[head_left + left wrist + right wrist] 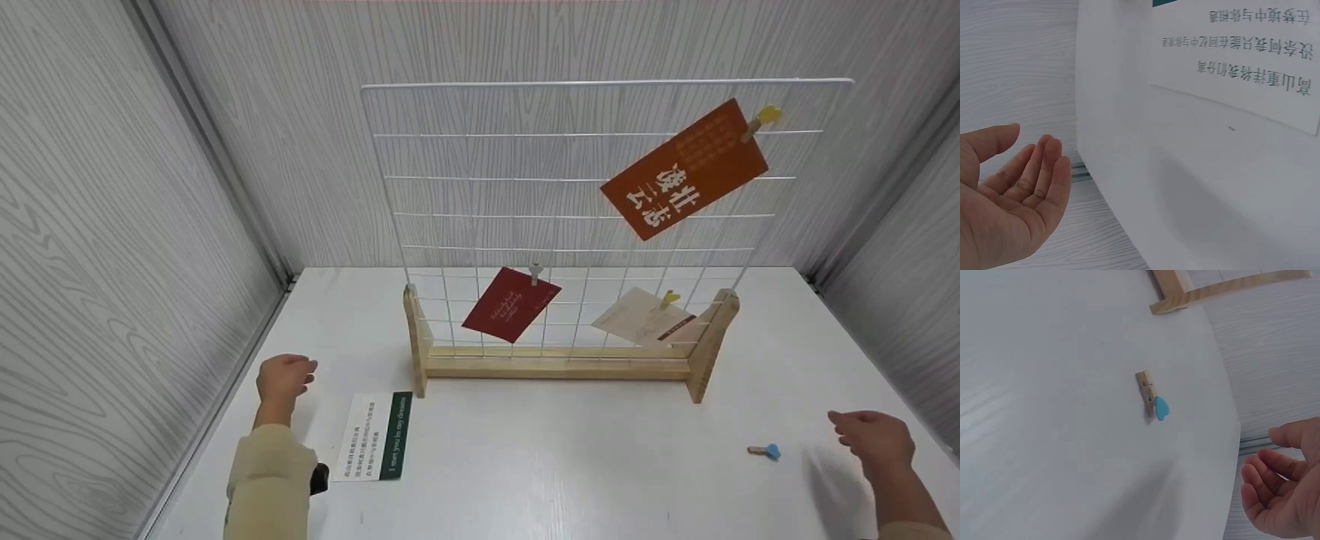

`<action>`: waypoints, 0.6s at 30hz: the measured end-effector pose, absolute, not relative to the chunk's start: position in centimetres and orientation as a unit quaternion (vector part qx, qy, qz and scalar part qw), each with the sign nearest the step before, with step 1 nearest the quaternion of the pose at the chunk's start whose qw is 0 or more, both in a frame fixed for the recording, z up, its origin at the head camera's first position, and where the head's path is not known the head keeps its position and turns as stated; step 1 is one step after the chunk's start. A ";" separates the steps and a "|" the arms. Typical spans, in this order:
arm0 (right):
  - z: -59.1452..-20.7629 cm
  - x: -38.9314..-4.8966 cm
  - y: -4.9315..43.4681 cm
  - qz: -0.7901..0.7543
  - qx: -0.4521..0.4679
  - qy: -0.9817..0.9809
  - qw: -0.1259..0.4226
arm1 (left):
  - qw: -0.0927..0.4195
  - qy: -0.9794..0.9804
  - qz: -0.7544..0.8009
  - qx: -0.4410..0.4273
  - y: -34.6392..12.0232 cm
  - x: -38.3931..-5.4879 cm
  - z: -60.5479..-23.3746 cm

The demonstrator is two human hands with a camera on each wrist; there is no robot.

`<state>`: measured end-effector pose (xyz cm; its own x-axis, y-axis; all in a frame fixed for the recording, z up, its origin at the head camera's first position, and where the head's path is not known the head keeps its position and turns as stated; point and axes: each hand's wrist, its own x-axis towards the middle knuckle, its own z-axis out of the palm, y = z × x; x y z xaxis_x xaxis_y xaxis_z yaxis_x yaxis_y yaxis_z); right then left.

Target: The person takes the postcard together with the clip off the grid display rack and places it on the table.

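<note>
My left hand (286,381) hovers over the left side of the table, fingers loosely bent and nothing in them. Just right of it lies a white and green card (371,436) printed with text, which the left wrist view shows upside down. On the right, my bare right hand (876,442) is raised above the table, its fingers loosely curled around nothing. A small wooden clothespin with a blue heart (765,451) lies to the left of that hand. In the right wrist view the clothespin (1148,392) rests on its side, apart from the fingers.
A white wire grid (577,180) stands in a wooden base (559,367) at the back. Clothespins hold an orange card (686,169) high on the right, a dark red card (512,305) low in the middle and a cream card (637,315) low on the right. Grey wood-grain panels surround the table.
</note>
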<state>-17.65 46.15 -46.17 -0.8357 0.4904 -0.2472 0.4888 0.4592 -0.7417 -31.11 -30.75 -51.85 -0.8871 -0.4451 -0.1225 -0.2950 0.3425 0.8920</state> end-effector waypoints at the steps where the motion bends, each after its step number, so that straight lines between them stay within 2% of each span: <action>1: -45.6 -17.7 45.9 0.429 -0.286 -0.857 0.013 | 0.071 -0.817 -0.528 0.220 -30.7 -31.0 -51.0; 3: -44.7 -17.9 45.5 0.422 -0.283 -0.860 0.033 | 0.082 -0.819 -0.522 0.225 -30.4 -30.6 -49.5; 7: -43.0 -18.3 45.0 0.415 -0.273 -0.866 0.053 | 0.066 -0.818 -0.533 0.206 -29.7 -29.7 -45.7; 9: -42.2 -18.5 45.0 0.419 -0.270 -0.865 0.055 | 0.084 -0.801 -0.564 0.181 -30.9 -30.6 -46.1; 12: -41.1 -18.9 44.8 0.427 -0.272 -0.860 0.065 | 0.096 -0.784 -0.588 0.173 -31.1 -30.8 -44.7; 18: -38.9 -19.2 44.3 0.409 -0.248 -0.872 0.107 | 0.104 -0.763 -0.609 0.188 -27.5 -27.4 -37.3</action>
<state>-19.23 44.25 -38.89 -0.8544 0.5193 -0.0158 0.3437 0.5422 -0.7667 -27.42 -27.50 -37.35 -0.9072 -0.4147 -0.0704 -0.1608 0.1873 0.9690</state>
